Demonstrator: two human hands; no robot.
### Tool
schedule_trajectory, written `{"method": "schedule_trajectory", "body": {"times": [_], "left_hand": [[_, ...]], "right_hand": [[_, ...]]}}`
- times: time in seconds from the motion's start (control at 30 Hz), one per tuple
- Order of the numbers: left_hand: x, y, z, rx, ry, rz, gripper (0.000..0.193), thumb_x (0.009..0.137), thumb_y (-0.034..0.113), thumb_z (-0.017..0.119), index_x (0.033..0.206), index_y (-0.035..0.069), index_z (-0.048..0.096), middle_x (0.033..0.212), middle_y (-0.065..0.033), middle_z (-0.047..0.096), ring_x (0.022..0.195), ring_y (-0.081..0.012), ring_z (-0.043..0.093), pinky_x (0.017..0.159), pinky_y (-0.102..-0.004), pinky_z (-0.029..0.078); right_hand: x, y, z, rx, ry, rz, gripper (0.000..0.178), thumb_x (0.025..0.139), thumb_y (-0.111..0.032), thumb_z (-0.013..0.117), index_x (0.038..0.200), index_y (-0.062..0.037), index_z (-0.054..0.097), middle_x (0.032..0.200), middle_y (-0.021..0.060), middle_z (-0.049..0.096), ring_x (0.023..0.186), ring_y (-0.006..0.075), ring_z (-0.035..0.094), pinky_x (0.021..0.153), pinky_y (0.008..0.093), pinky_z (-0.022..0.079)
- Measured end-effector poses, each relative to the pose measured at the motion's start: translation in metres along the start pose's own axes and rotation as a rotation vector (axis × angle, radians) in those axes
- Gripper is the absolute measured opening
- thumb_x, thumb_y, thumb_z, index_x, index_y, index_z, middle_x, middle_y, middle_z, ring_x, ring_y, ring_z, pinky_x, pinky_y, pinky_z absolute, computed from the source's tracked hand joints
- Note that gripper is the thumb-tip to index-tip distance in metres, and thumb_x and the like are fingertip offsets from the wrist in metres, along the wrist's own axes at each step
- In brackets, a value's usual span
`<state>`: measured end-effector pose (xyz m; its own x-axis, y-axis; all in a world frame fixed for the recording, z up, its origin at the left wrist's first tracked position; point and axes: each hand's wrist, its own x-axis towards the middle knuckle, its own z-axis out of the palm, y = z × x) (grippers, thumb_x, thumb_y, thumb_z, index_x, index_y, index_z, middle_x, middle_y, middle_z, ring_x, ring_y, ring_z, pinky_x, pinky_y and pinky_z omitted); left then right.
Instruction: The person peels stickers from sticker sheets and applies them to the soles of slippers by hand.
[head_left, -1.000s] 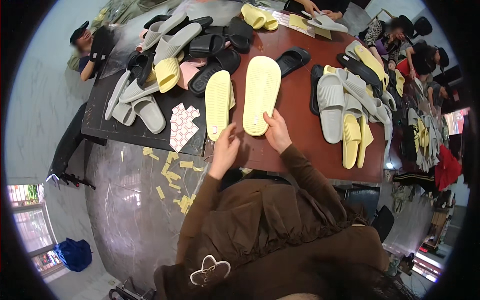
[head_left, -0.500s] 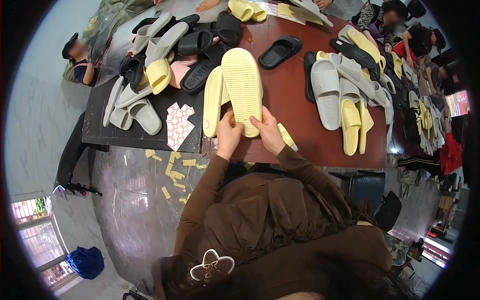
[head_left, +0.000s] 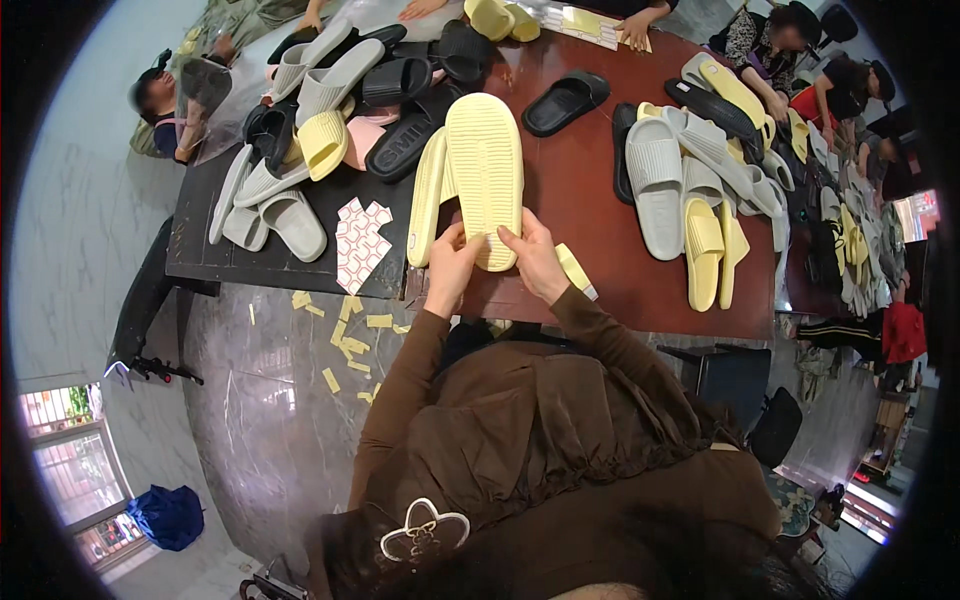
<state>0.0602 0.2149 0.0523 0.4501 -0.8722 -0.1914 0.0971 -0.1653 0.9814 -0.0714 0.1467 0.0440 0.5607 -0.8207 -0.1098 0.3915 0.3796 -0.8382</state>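
Observation:
Both hands grip a yellow slide sandal (head_left: 485, 165) by its heel end, with the ribbed sole turned up toward me. My left hand (head_left: 455, 265) is closed on the heel's left edge, its thumb pressed on the sole. My right hand (head_left: 538, 260) pinches the opposite edge, thumb on top. The fingers underneath are hidden. Just left of it lies a second yellow slide (head_left: 428, 205) on its side, a small label near its heel. Beside my right hand, a small yellow strip (head_left: 575, 272) with a white end rests on the table.
Mixed grey, black, yellow and pink slides (head_left: 325, 90) are piled at left; another pile (head_left: 690, 180) stands at right. A black slide (head_left: 566, 102) lies beyond my hands. Patterned cards (head_left: 362, 245) sit near the front edge. Yellow paper scraps (head_left: 350, 345) litter the floor. Co-workers surround the table.
My hands keep their hold on the yellow slide, which has shifted only slightly. At the far side, a grey slide has left view and a co-worker's hand now rests by the yellow label sheets.

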Motion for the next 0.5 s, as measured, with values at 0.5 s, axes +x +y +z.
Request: {"method": "schedule_trajectory", "body": {"times": [0.5], "left_hand": [[-0.011, 0.0, 0.008, -0.571, -0.102, -0.397, 0.033, 0.094, 0.003, 0.045, 0.127, 0.005, 0.041, 0.121, -0.0158, 0.058, 0.101, -0.0294, 0.067, 0.075, -0.0495, 0.064]], "right_hand": [[-0.009, 0.006, 0.006, -0.044, 0.008, 0.047, 0.034, 0.099, -0.002, 0.056, 0.132, 0.0029, 0.049, 0.123, 0.01, 0.062, 0.111, 0.0143, 0.06, 0.095, 0.0295, 0.049]]}}
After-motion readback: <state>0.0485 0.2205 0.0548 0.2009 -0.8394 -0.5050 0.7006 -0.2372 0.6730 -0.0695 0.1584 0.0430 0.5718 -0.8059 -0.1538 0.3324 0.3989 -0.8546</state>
